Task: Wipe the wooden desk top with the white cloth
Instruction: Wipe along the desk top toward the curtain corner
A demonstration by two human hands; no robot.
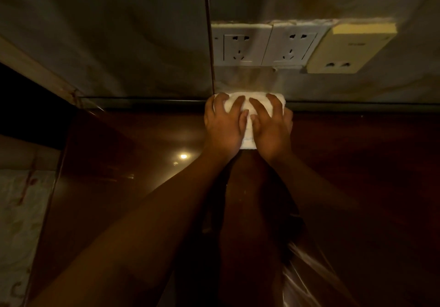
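A folded white cloth [247, 137] lies flat on the dark glossy wooden desk top [119, 163], pushed up against the back edge where the desk meets the wall. My left hand [223, 125] presses down on the cloth's left half with fingers spread. My right hand [271, 125] presses on its right half, thumbs nearly touching in the middle. Most of the cloth is hidden under my palms; only a strip between the hands and its far edge show.
On the wall just above the cloth sit two white power sockets [240, 47] and a yellowish socket box [345, 49]. A vertical seam [209, 44] runs down the wall. The desk's left edge [54, 187] borders a patterned pale surface. Crinkled clear plastic [309, 271] lies at the lower right.
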